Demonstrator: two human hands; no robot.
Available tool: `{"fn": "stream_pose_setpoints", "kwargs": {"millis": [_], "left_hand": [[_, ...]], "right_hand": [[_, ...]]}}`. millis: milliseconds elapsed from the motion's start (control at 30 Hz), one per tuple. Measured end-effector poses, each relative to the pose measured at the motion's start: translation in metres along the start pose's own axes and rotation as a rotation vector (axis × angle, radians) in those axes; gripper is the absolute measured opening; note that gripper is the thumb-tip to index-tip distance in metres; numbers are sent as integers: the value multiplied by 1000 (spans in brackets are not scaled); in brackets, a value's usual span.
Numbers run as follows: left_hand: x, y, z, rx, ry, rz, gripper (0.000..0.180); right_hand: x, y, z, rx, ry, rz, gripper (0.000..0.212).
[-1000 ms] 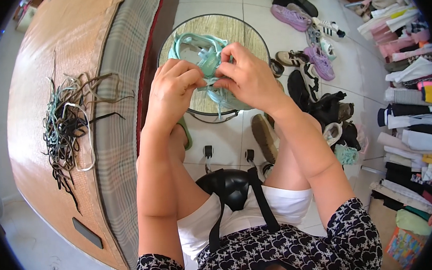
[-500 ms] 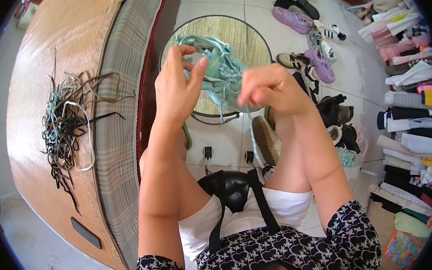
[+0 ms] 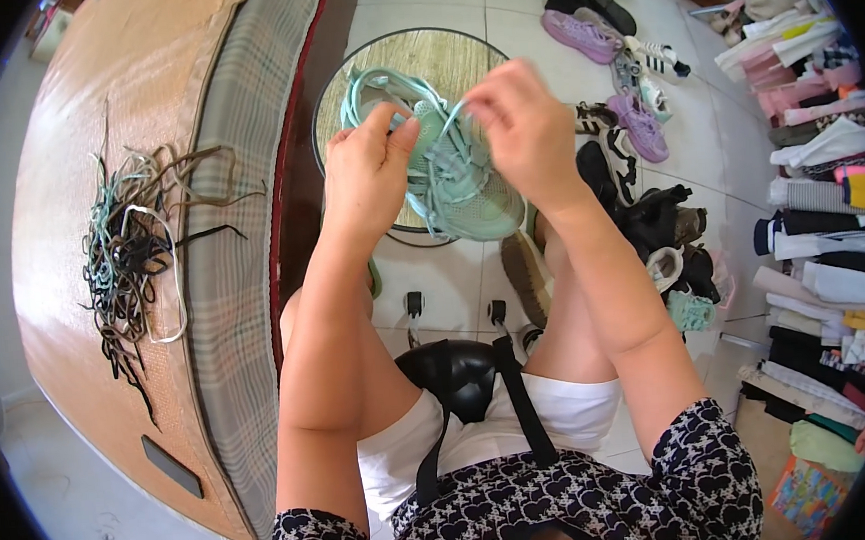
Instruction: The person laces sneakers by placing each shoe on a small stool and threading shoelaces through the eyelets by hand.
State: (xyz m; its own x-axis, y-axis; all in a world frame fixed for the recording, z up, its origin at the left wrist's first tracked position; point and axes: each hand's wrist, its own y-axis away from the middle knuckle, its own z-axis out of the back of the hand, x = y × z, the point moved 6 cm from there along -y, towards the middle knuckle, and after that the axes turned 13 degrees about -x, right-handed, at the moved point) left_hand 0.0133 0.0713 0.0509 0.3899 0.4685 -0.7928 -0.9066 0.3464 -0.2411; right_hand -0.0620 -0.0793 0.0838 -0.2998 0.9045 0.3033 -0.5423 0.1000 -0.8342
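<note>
A mint-green mesh sneaker (image 3: 478,207) rests on a round stool (image 3: 348,60) with a wood-grain top and dark rim. Its toe points toward me and to the right, past the stool's near edge. My left hand (image 3: 371,174) is closed at the left side of the shoe's opening, with a bit of pale blue-green lace between thumb and forefinger. Above the shoe's right side, my right hand (image 3: 526,128) pinches a pale green shoelace (image 3: 454,116), drawn up from the shoe. More lacing lies loosely across the front of the shoe.
A tangled heap of shoelaces (image 3: 136,256) and a dark flat phone-like object (image 3: 172,467) lie on the mat-covered bed (image 3: 60,246) at left. Several shoes, including a lilac sneaker (image 3: 638,127), stand on the tiled floor at right. Folded clothes (image 3: 830,212) line the far right.
My right hand has moved up, raising the lace that hung down before. My left hand has come lower and closed its fingers. The shoe's toe is now more exposed.
</note>
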Motion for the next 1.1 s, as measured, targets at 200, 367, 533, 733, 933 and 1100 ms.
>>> {"fn": "stream_pose_setpoints", "kwargs": {"millis": [200,367,533,733,933,1100], "left_hand": [[6,-3,6,-139,-94,-45,23],[10,-1,9,-161,-138,-141,29],[3,-2,3,-175,-128,-155,32],[3,-1,6,-168,-117,-103,37],[3,-2,6,-152,-183,-101,31],[0,0,7,-203,-157,-161,24]], "right_hand": [[-108,25,30,-179,-94,-970,15],[14,-3,2,92,-123,-57,24],[20,11,-20,90,-33,71,15],[-101,22,29,-319,-140,-1095,14],[-57,8,21,-212,-116,-441,30],[19,12,-11,216,-113,-44,17]]}}
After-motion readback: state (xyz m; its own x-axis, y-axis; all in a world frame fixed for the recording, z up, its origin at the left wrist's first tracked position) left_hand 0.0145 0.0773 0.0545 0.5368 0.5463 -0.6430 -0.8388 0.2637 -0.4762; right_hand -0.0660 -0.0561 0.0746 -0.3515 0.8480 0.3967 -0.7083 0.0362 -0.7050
